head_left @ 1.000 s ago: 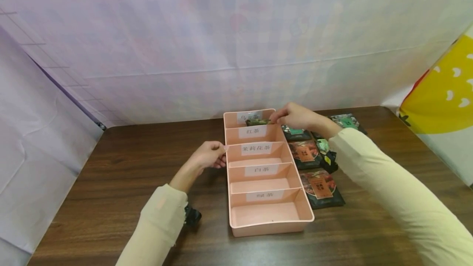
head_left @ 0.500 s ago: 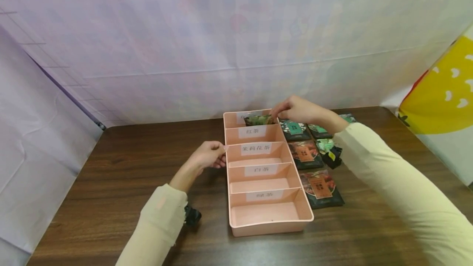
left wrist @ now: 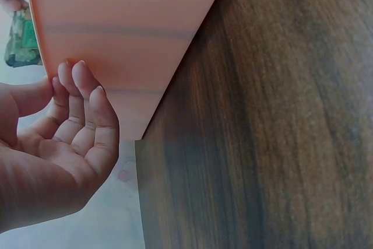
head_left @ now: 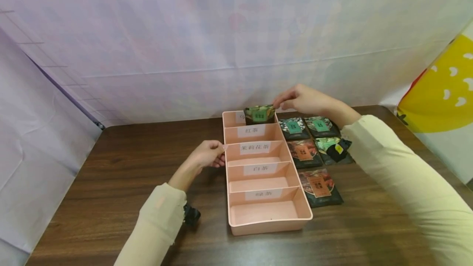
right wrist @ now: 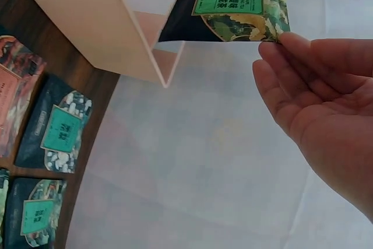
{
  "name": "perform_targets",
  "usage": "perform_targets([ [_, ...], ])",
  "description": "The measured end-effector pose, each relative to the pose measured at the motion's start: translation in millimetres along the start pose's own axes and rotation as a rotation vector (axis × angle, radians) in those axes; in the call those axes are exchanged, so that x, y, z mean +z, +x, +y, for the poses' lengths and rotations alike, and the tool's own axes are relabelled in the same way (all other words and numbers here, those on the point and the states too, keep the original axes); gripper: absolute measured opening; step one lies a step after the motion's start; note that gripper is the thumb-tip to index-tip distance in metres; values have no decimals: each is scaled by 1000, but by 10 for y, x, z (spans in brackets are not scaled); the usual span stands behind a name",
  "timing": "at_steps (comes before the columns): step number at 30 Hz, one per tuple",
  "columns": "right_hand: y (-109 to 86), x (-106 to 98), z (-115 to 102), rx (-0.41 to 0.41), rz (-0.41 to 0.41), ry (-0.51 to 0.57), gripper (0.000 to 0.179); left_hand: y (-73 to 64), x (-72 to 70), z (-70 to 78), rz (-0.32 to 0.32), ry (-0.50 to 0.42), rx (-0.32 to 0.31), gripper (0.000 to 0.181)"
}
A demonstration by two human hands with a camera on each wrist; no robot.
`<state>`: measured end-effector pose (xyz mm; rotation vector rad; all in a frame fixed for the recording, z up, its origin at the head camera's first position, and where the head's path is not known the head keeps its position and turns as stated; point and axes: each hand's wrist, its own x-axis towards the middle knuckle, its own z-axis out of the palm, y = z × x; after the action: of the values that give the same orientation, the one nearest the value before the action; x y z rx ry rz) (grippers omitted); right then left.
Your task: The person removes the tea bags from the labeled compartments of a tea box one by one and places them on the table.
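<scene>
My right hand (head_left: 304, 98) pinches a green-and-black tea sachet (head_left: 260, 114) by one upper corner. The sachet stands upright, its lower part inside the farthest compartment of the pink divided box (head_left: 271, 228). In the right wrist view the sachet's green label (right wrist: 228, 1) shows, and thumb and forefinger meet at its corner. My left hand (head_left: 209, 153) pinches the box's left rim between thumb and forefinger near the middle divider. The left wrist view shows that hand's other fingers (left wrist: 96, 109) loosely curled beside the box's outer wall.
Right of the box lie two sachets with teal labels (head_left: 294, 127), two with orange labels (head_left: 320, 186), and a green one (head_left: 327, 145) partly covered by the black wrist camera (head_left: 338, 149). White paper labels (head_left: 255, 147) mark the compartments. A pale curtain (head_left: 166, 44) hangs behind the dark wooden table (head_left: 122, 175).
My right hand has risen and shifted slightly right, raising the sachet from low in the far compartment to standing above its rim. The left hand stays on the rim.
</scene>
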<state>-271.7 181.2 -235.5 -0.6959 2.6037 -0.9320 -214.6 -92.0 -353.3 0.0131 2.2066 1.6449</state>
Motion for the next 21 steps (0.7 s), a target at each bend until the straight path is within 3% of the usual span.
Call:
perform_targets([
  [10,-133,-167,-85,29,59,6,28,-7,-2,3,-2,-10,7,23],
  [21,-318,-292,76,47,104,1,28,-3,5,-1,4,-13,4,23],
])
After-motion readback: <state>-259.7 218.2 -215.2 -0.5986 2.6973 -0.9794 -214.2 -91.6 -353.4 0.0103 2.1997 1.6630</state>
